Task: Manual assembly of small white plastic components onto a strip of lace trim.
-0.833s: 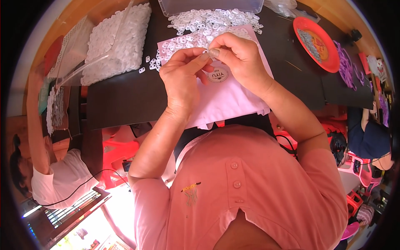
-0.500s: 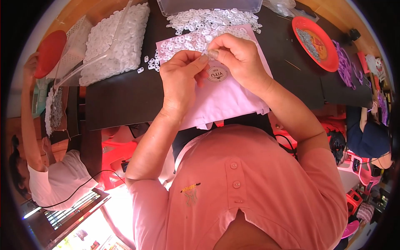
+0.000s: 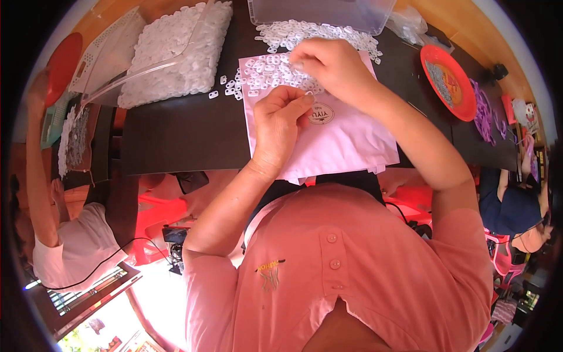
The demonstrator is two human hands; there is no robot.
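Observation:
My left hand [image 3: 278, 126] is closed in a pinch over the pink cloth [image 3: 346, 138], thumb against forefinger. Whatever lies between its fingertips is too small to make out. Farther away, my right hand [image 3: 331, 67] reaches over a pile of small white plastic pieces with two holes [image 3: 258, 73]. Its thumb and forefinger are bent together at the pieces, and what they grip is hidden. The pile rests on the cloth's far part, with a few pieces spilling left onto the dark table [image 3: 176, 141]. A round dark print shows on the cloth beside my left hand.
A clear box packed with white pieces [image 3: 176, 56] stands at the left. Another clear bin [image 3: 322, 13] lies at the back, white pieces before it. To the right are a red plate [image 3: 427, 56] of grey bits and purple strips [image 3: 482, 114]. A co-worker [image 3: 82, 240] sits left.
My hands have parted: the right one has moved away from the left, over to the pile. The view has shifted a little, so the table's things appear farther right.

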